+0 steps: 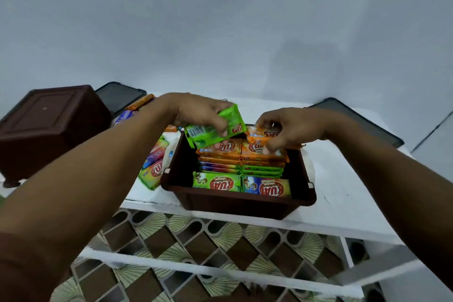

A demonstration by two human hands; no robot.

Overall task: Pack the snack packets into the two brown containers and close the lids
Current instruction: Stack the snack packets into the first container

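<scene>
An open brown container [239,205] stands at the front of the white table, filled with rows of orange, green and purple snack packets [241,169]. My left hand [196,111] grips a green packet [215,127] tilted over the container's far left corner. My right hand [291,127] pinches an orange packet [259,136] above the far right of the stack. A second brown container [49,125] sits upside down at the far left. Loose packets [154,164] lie between the two containers.
Two dark lids lie flat on the table, one at the back left [120,95] and one at the back right [355,117]. The white table's front edge [318,225] is near, with a patterned tile floor [196,240] below. A plain wall rises behind.
</scene>
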